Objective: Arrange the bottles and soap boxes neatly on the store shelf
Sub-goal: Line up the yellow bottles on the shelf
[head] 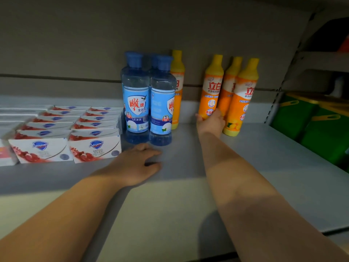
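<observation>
- On the grey shelf (264, 167), soap boxes (68, 133) are lined up at the left in two neat rows running front to back, white with red print and a blue shield logo; more white boxes (11, 118) are seen further left, partly cut off by the frame edge.
- Just right of the soap, blue bottles (149, 99) are stood upright in a tight cluster, two at the front and more behind (caps only are seen, count not clear).
- One orange bottle (177, 87) with a yellow cap is stood upright behind and to the right of the blue cluster, close to the back wall (75, 44).
- Further right, three more orange bottles are grouped; the leftmost one (212, 86) is gripped low on its body by the right hand (210, 122), fingers wrapped around it, and it is tilted slightly with the cap leaning right (whether its base touches the shelf is hidden by the hand).
- The middle one (231, 82) is partly hidden behind its neighbours; the front right one (243, 97) is leaned a little to the right, base on the shelf.
- The left hand (137, 165) is laid palm down on the shelf just in front of the blue bottles, fingers spread loosely, nothing held, not touching the bottles.
- Green packs (309, 120) are seen on the next shelf section at far right, blurred.
</observation>
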Tool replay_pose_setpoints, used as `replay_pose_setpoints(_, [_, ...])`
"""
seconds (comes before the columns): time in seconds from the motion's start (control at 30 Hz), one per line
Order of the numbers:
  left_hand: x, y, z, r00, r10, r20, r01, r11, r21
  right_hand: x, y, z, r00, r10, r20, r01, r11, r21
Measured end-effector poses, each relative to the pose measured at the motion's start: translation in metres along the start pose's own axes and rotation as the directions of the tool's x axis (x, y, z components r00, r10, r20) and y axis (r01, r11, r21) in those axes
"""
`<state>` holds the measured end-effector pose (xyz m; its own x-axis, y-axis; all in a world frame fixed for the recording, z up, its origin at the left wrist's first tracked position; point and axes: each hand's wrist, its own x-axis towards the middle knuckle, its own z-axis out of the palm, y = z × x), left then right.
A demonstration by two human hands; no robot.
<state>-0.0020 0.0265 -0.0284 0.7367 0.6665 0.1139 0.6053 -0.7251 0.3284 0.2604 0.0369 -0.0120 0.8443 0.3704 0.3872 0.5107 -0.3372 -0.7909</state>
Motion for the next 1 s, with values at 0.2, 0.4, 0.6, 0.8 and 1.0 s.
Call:
replay_pose_setpoints(0.2, [-0.002, 0.005, -0.003, 1.000, -0.012, 0.011, 0.012, 1.000, 0.004, 0.004, -0.002, 0.000, 1.000, 0.009, 0.018, -0.007, 0.997, -0.078])
replay_pose_setpoints(0.4, [-0.003, 0.007, -0.005, 1.000, -0.012, 0.014, 0.012, 1.000, 0.026, 0.008, 0.001, 0.004, 1.000, 0.028, 0.015, -0.029, 0.998, 0.055])
replay_pose_setpoints(0.6, [-0.004, 0.008, -0.005, 0.999, -0.025, 0.026, 0.024, 1.000, 0.009, 0.010, -0.002, 0.006, 0.998, 0.057, -0.037, -0.056, 0.998, 0.034])
replay_pose_setpoints(0.8, [-0.004, 0.008, -0.005, 0.999, -0.032, 0.014, 0.032, 0.999, 0.001, -0.004, -0.010, 0.005, 0.988, -0.066, -0.140, 0.078, 0.994, 0.077])
replay_pose_setpoints(1.0, [-0.004, 0.010, -0.004, 0.999, -0.035, -0.009, 0.035, 0.999, 0.004, -0.026, -0.037, 0.029, 0.844, -0.393, 0.366, 0.277, 0.903, 0.329])
